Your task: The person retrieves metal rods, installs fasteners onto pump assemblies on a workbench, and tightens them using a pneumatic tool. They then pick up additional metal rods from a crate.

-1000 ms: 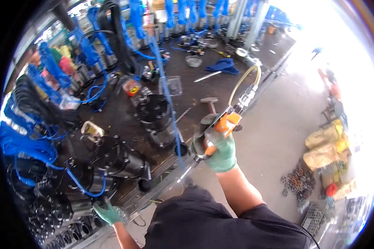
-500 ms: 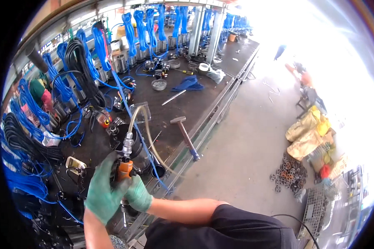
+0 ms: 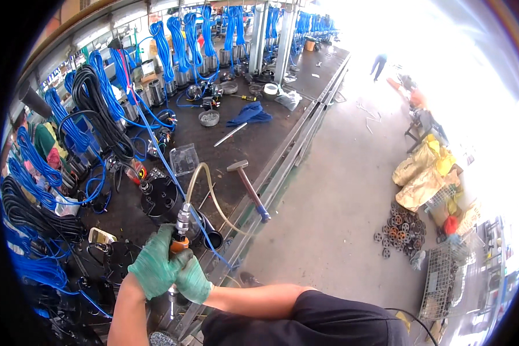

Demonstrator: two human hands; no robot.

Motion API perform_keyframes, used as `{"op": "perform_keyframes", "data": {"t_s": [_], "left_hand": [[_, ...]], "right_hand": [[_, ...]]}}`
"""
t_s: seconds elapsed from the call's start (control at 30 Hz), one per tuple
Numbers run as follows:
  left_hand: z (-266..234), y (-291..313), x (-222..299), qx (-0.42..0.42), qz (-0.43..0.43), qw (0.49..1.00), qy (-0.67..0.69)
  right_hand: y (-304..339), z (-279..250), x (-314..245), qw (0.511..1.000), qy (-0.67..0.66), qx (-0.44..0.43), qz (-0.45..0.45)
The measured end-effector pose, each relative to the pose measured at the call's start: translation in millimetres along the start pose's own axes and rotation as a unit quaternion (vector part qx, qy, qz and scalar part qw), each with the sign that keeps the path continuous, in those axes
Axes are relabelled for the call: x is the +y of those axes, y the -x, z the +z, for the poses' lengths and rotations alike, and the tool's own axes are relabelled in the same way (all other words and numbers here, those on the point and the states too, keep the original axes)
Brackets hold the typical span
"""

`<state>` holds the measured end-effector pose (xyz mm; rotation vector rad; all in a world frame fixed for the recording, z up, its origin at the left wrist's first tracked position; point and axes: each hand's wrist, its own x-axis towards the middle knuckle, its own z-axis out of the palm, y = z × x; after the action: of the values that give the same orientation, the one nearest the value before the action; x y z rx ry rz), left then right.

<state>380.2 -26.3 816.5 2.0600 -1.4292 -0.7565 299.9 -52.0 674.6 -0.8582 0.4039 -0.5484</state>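
Both hands wear green gloves. My left hand (image 3: 155, 262) wraps round an orange air screwdriver (image 3: 179, 245) near the bench's front edge. My right hand (image 3: 192, 281) is closed on the same tool from the other side. A metal coupling (image 3: 183, 219) joins the tool to a clear, yellowish air hose (image 3: 204, 173), which loops over toward the bench edge. Below my hands the metal bit (image 3: 172, 304) points down. Just beyond stands a black pump housing (image 3: 160, 199) with round openings. A black tube end (image 3: 213, 239) lies to its right.
A wooden-handled hammer (image 3: 249, 187) lies by the bench edge. Farther back are a clear plastic box (image 3: 184, 159), a blue cloth (image 3: 251, 114) and a small dish (image 3: 209, 118). Coiled blue cables (image 3: 161, 51) hang along the left. Sacks (image 3: 418, 176) and small wheels (image 3: 399, 228) lie on the floor.
My left hand, loose beside the screwdriver earlier, is now closed round it. My right hand stays on the tool. The view has shifted slightly, showing more of the pump housing.
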Motion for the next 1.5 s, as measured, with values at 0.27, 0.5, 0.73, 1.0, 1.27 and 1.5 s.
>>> {"op": "perform_keyframes", "data": {"t_s": [0.27, 0.5, 0.73, 1.0, 1.27, 1.5], "left_hand": [[16, -9, 14, 0.050, -0.005, 0.986, -0.158], [6, 16, 10, 0.043, -0.092, 0.988, -0.118], [-48, 117, -17, 0.332, 0.061, 0.935, 0.111], [-50, 281, -95, 0.435, -0.147, 0.886, 0.061], [-62, 257, -129, 0.369, -0.060, 0.917, -0.138], [-58, 256, -187, 0.353, -0.060, 0.931, -0.074]], "right_hand": [[-6, -1, 21, 0.988, 0.041, 0.009, -0.149], [13, 13, 10, 0.994, -0.085, -0.067, 0.021], [-16, -19, -71, 0.995, -0.083, 0.001, -0.048], [-12, 106, -113, 0.943, -0.129, -0.274, -0.141], [-20, 219, -24, 0.904, -0.047, -0.395, -0.155], [-3, 259, 14, 0.882, 0.097, -0.435, -0.154]]}}
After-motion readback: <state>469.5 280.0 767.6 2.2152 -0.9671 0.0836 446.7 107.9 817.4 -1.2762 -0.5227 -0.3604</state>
